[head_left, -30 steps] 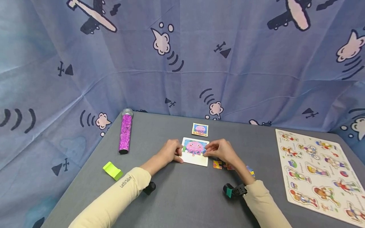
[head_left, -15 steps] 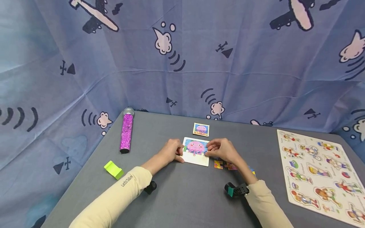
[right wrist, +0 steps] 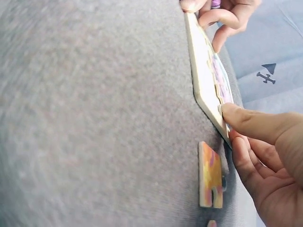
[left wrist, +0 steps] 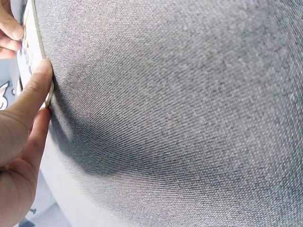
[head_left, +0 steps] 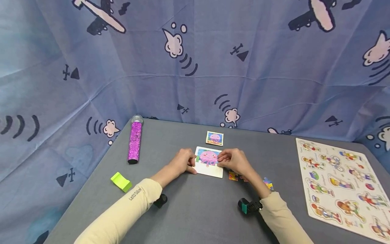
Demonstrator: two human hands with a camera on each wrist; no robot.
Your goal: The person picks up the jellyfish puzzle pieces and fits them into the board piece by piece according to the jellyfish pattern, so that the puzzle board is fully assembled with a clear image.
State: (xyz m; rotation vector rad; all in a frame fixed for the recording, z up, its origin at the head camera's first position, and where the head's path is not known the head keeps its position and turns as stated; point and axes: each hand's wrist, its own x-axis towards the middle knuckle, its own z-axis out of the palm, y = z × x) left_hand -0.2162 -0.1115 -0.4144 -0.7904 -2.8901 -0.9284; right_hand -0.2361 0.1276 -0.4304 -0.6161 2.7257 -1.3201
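Observation:
A small jigsaw puzzle board (head_left: 208, 171) lies on the grey table, its upper part filled with a pink jellyfish picture and its lower strip bare white. My left hand (head_left: 183, 161) grips the board's left edge, with the thumb at the near corner in the left wrist view. At the right side of the picture, my right hand (head_left: 236, 161) pinches a puzzle piece against the board; the fingers mostly hide that piece. In the right wrist view the right thumb (right wrist: 251, 124) presses down at the picture's lower border. A loose orange-yellow puzzle piece (right wrist: 209, 175) lies beside the board.
Behind the board lies a small jellyfish picture card (head_left: 214, 138). More loose pieces (head_left: 268, 183) lie under and beside the right forearm. A purple sequined microphone (head_left: 135, 142) and a lime-green block (head_left: 121, 182) are at left, a large figure puzzle board (head_left: 341, 186) at right.
My right hand has shifted slightly left over the board's right side, uncovering more of the loose pieces near the forearm. The left hand has stayed on the board's left edge.

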